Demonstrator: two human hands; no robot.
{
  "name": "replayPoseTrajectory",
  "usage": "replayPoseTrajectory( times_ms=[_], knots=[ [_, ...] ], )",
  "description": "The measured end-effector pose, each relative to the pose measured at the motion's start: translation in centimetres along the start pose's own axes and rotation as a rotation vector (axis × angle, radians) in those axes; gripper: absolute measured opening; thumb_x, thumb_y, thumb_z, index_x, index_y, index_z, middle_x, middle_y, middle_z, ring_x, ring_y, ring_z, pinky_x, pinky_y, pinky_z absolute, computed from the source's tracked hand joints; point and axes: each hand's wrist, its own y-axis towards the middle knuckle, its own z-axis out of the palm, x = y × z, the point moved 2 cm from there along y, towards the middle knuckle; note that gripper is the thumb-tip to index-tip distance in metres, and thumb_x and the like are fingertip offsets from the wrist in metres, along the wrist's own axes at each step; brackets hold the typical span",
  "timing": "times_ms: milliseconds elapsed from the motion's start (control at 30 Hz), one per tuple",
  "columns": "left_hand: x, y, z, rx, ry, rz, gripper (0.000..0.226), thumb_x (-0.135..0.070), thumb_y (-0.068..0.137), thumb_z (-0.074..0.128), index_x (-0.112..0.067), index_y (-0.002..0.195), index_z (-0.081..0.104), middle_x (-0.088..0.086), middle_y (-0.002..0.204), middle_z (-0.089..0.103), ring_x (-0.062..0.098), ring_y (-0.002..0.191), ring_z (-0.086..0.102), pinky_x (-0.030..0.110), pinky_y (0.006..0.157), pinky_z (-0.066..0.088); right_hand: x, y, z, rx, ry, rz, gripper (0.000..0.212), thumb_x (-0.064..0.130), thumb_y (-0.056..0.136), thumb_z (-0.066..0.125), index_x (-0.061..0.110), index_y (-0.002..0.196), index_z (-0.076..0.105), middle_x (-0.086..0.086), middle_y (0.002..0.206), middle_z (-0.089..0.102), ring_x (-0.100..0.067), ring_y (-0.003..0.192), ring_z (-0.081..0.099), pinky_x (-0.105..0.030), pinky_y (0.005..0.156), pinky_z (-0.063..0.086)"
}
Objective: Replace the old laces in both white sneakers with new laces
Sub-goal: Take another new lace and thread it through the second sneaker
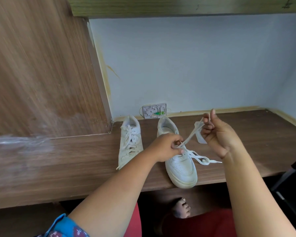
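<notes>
Unlacing step: left grip (167,147) pinched the lace (190,135) at the right sneaker (181,166); right grip (217,134) clamped its upper end, due to pull free.

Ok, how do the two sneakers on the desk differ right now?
The left sneaker is laced up its whole front and nobody touches it; the right sneaker has a lace running free, with the left hand pinching it at the eyelets and the right hand holding it up. The left sneaker sits further back; the right sneaker's toe overhangs the desk edge. Both are white, toes pointing toward the person.
</notes>
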Motion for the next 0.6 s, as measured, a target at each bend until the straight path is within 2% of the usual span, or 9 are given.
replayPoseTrajectory(
  times_ms=[133,233,300,333,400,500,567,600],
  knots=[
    [-0.3,0.2,0.7,0.033,-0.164,-0.017,0.021,-0.029,0.089,0.069,-0.018,0.107,0.067,-0.008,0.089,0.056,-0.001,0.067,0.048,0.015,0.067,0.038,0.6,0.6,-1.7,-0.039,0.144,0.088,0.017,0.029,0.093,0.054,0.014,0.087,0.059,0.010,0.063,0.053,0.000,0.044,0.040,-0.010,0.045,0.029],
    [-1.1,-0.4,0.0,0.106,-0.382,-0.048,0.016,-0.032,0.089,0.068,-0.016,0.090,0.071,-0.002,0.077,0.059,0.007,0.073,0.054,0.026,0.078,0.044,-0.1,1.4,-3.4,-0.156,0.184,0.176,0.016,0.023,0.097,0.051,0.013,0.089,0.061,0.011,0.057,0.054,0.000,0.040,0.037,-0.012,0.042,0.028],
    [-1.1,-0.7,-1.6,0.074,-0.438,-0.070,0.019,-0.033,0.091,0.066,-0.020,0.080,0.073,-0.005,0.067,0.063,0.008,0.076,0.059,0.030,0.087,0.046,-0.8,1.9,-4.3,-0.236,0.168,0.239,0.018,0.020,0.099,0.048,0.013,0.087,0.061,0.011,0.054,0.054,0.000,0.041,0.035,-0.013,0.045,0.027],
    [-0.7,-0.9,-2.5,0.055,-0.436,-0.085,0.022,-0.034,0.091,0.064,-0.020,0.078,0.073,-0.007,0.062,0.063,0.007,0.074,0.060,0.030,0.087,0.046,-1.2,2.1,-4.7,-0.266,0.159,0.263,0.020,0.019,0.099,0.047,0.014,0.086,0.060,0.011,0.053,0.053,-0.001,0.042,0.034,-0.014,0.048,0.026],
    [0.9,-1.2,-4.2,0.000,-0.374,-0.120,0.029,-0.037,0.090,0.065,-0.016,0.072,0.073,-0.007,0.054,0.061,0.007,0.066,0.057,0.027,0.080,0.044,-1.8,2.5,-5.4,-0.320,0.160,0.293,0.022,0.017,0.101,0.043,0.015,0.085,0.058,0.009,0.054,0.052,-0.004,0.048,0.037,-0.017,0.056,0.028],
    [2.7,-1.6,-5.7,-0.082,-0.191,-0.164,0.035,-0.046,0.084,0.071,-0.020,0.060,0.070,0.005,0.055,0.063,0.010,0.054,0.055,0.029,0.066,0.045,-2.0,2.6,-5.7,-0.336,0.146,0.317,0.022,0.017,0.101,0.043,0.015,0.085,0.058,0.006,0.062,0.054,-0.006,0.061,0.046,-0.021,0.066,0.037],
    [2.2,-1.7,-6.1,-0.021,-0.045,-0.214,0.044,-0.054,0.081,0.069,-0.016,0.059,0.070,0.009,0.057,0.064,0.010,0.050,0.054,0.028,0.062,0.046,-1.9,2.5,-5.5,-0.329,0.169,0.314,0.026,0.018,0.102,0.042,0.014,0.082,0.058,0.005,0.061,0.053,-0.007,0.060,0.050,-0.025,0.069,0.042],
    [1.8,-1.8,-6.3,0.037,0.057,-0.254,0.048,-0.057,0.081,0.067,-0.014,0.060,0.070,0.006,0.055,0.064,0.009,0.050,0.054,0.025,0.061,0.046,-1.7,2.4,-5.4,-0.335,0.199,0.308,0.028,0.018,0.103,0.040,0.013,0.081,0.057,0.005,0.060,0.052,-0.008,0.060,0.051,-0.027,0.069,0.044]
  ],
)
